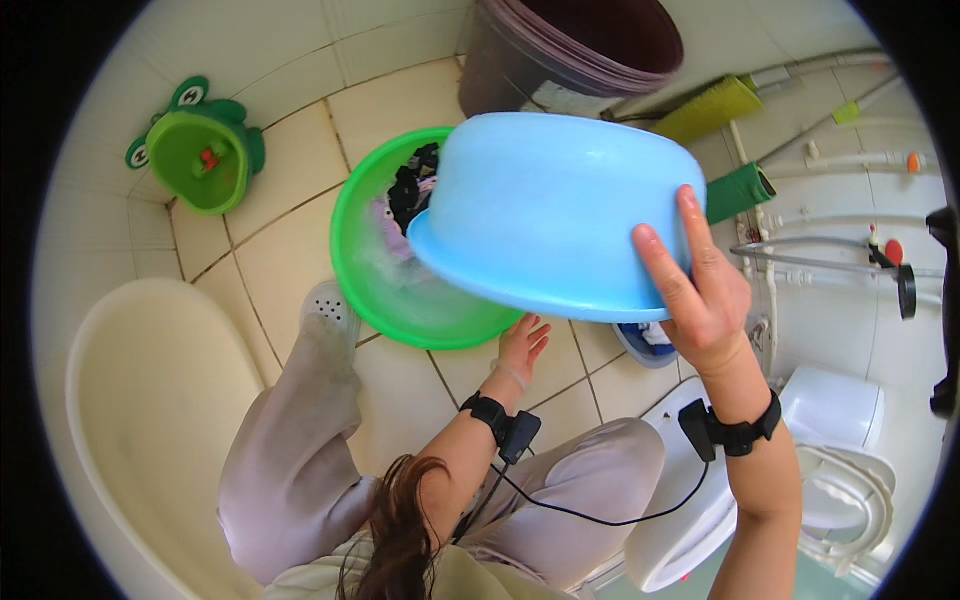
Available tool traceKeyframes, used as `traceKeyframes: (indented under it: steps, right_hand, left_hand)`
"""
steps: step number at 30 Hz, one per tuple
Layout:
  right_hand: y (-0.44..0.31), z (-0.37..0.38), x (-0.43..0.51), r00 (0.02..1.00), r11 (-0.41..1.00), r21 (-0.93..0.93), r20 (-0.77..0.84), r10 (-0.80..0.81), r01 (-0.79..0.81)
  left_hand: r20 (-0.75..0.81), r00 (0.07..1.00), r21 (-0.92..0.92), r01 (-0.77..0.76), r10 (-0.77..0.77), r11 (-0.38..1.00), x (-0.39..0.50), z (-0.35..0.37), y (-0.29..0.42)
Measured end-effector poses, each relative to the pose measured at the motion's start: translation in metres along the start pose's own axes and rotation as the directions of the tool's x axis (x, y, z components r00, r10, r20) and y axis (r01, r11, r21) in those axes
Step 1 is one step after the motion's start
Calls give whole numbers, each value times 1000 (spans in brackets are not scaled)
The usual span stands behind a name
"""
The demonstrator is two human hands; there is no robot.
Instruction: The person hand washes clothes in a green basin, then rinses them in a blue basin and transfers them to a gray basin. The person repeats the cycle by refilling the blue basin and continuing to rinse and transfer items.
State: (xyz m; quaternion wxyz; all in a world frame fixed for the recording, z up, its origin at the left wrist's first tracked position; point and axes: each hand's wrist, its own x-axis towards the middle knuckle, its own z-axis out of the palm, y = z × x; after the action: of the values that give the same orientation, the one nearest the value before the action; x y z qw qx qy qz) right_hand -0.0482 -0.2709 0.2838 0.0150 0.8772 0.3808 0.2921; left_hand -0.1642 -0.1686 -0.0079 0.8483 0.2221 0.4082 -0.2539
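Observation:
My right hand [705, 300] grips the light blue plastic basin [562, 202] by its rim, with fingers spread up its outer side. The basin is tipped with its underside towards the back and hides much of the green plastic basin [352, 292] on the floor below. In the green basin lie black cloth [409, 191] and lilac cloth [394, 236] with cloudy, sudsy water [397, 274]. My left hand [519, 345] is low beside the green basin's near right rim, fingers apart and holding nothing; whether it touches the rim I cannot tell.
A dark bucket [517, 67] stands behind. At left are a green frog-shaped potty [244, 161] and a cream tub [150, 360]. A smaller basin with cloth [646, 349], a squat toilet [675, 525], a broom [709, 109] and wall pipes [840, 161] are at right.

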Motion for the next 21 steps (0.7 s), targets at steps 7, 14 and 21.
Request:
traceKeyframes:
  steps: [7, 14, 21]
  right_hand:
    - [34, -20, -83, 855, 872, 28, -183, 485, -489]
    - [-14, -101, -282, -423, -439, 608, 182, 888, -662]
    - [-97, -125, -381, -584, -747, 646, 670, 458, 156]
  left_hand:
    - [192, 974, 489, 8, -116, 872, 14, 29, -31]
    - [196, 948, 753, 17, -249, 658, 46, 51, -69]
    - [219, 967, 740, -78, -130, 668, 92, 87, -106]
